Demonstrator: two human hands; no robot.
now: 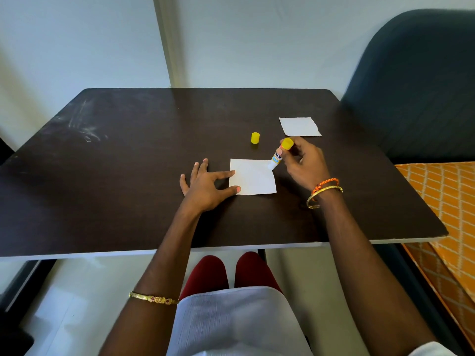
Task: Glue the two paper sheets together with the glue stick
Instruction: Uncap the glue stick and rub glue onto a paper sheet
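A dark brown desk (pixel 128 176) with a smooth top and a thin white edge holds 2 small square sheets of white paper. The top has pale smudges near its far left corner.

The near paper sheet (pixel 253 179) lies flat about the middle of the desk, a bit toward the near edge. Its surface looks a little rough, like a napkin. The left hand (pixel 205 186) rests flat on the desk with its fingers spread. The thumb tip and the first finger tip press on the left edge of this sheet.

The right hand (pixel 304 164) pinches the glue stick (pixel 279 155) between thumb and fingers. The stick is a small round tube, tilted, with a yellow bottom end up by the fingers. Its white tip touches the far right corner of the near sheet. The label is white and blue with dark letters, too small to read fully.

The yellow cap (pixel 255 138) is a short round plastic cup. It stands alone on the desk, beyond the near sheet and apart from it.

The far paper sheet (pixel 300 126) lies flat near the right edge of the desk, just past the right hand.

The right wrist wears a gold bangle (pixel 325 195) and an orange thread band (pixel 325 183). The left arm wears 1 gold bracelet (pixel 153 298).
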